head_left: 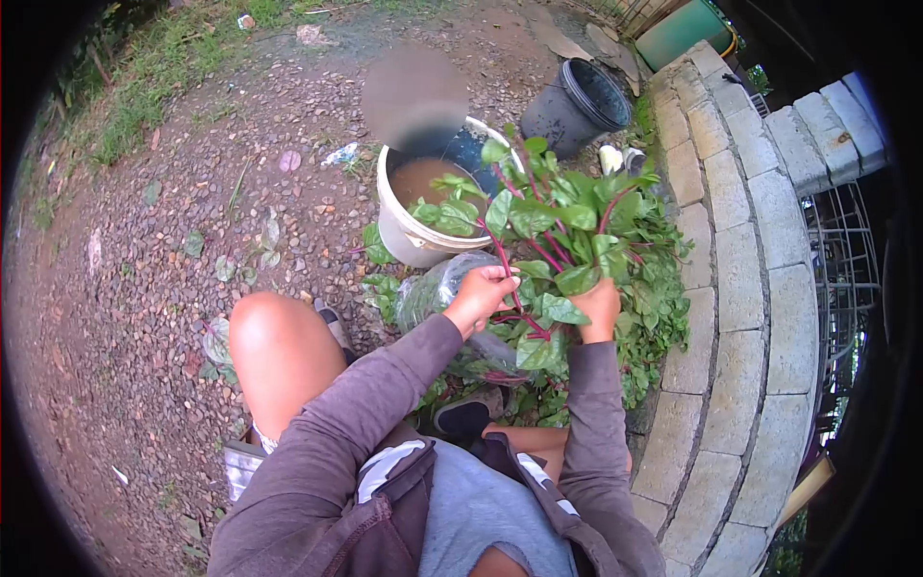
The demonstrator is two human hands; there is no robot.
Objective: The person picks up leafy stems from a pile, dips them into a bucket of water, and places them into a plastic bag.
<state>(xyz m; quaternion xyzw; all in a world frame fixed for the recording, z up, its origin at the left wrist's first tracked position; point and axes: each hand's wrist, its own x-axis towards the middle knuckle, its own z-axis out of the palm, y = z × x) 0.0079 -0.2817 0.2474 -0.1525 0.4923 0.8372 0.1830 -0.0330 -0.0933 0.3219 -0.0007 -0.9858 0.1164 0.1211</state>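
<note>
My left hand [479,300] is closed, thumb and fingers pinching a purple-red stem [498,248] with green leaves. My right hand [601,308] wraps around a bunch of leafy greens with purple stems, which look like Malabar spinach [531,219]; leaves partly cover its fingers. Beneath and to the right of this hand spreads a large pile of the same greens [659,317]. A clear plastic bag [418,296] lies below my left hand, partly hidden by the forearm. Just beyond it stands a white bucket [402,231] of brownish water, with leaves over its near rim.
A dark bucket [553,120] leans near a concrete block wall [716,332] that runs along my right. Gravelly ground [183,288] with scattered leaves lies to the left. A green container [683,37] stands at the back right. My bent knee [272,346] is at the left.
</note>
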